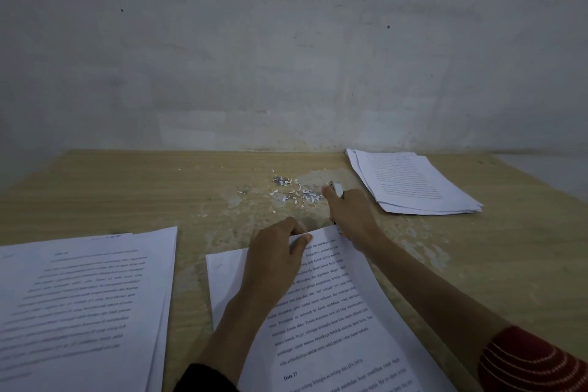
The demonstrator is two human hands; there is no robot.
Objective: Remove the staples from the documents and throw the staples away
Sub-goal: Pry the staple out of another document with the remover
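Your left hand [275, 259] pinned the top corner of the document [331, 312] at the near edge of the counter [127, 188], thumb on the top sheet, fingers curled under the lifted corner: a closed pinch on the paper. Your right hand [345, 210] reached past that corner, closed round a small tool [338, 189] with a pale tip; presumably the staple remover, but too dim to tell. The tip sat at the edge of the scrap pile [296, 191], mid-counter toward the back.

Progress, as judged:
- The pile held bent staples mixed with paper flecks, so a fair number were out. None had been thrown away yet; no bin was in view.
- A stack [413, 181] lay at the back right corner, loosely squared. Probably the finished set.
- A second stack [82, 302] lay at the near left edge, print blurred. Probably still to do, but no staple could be made out on it.
- Whether the document in hand still carried its staple could not be seen; your left hand covered the corner.

Surface: pale wood-grain laminate, worn and blotched in the middle where the pile sat. Room: a bare grey wall [286, 41] directly behind the counter, scuffed, with a few dark specks. Light was poor.
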